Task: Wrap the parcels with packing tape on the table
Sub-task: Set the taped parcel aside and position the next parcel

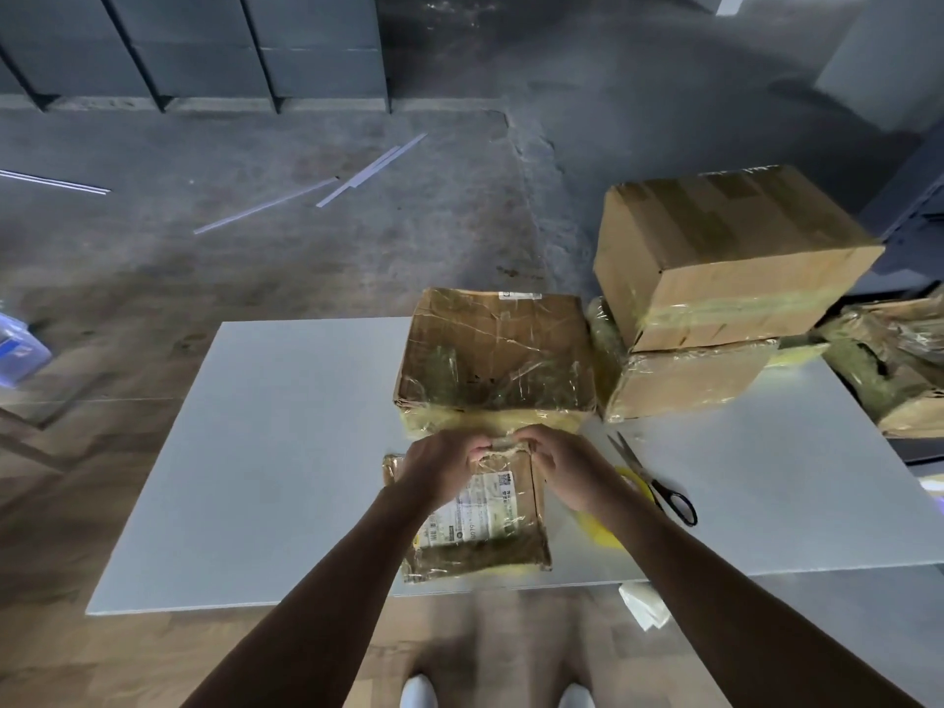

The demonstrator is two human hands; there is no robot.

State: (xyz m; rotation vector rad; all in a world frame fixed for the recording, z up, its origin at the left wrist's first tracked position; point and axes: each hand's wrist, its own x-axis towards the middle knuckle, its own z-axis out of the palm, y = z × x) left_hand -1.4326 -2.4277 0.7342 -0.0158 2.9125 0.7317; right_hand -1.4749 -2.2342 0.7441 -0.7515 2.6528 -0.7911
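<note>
A small flat brown parcel with a white shipping label lies near the front edge of the white table. My left hand and my right hand meet over its far edge, fingers curled, pinching a bit of clear tape or wrap there. A yellow roll of packing tape lies just right of the parcel, mostly hidden under my right forearm. Black-handled scissors lie beside it.
A tape-covered brown box stands right behind the small parcel. Two stacked cardboard boxes sit at the back right, with more wrapped parcels at the far right edge. A crumpled white scrap lies on the floor under the table's front edge.
</note>
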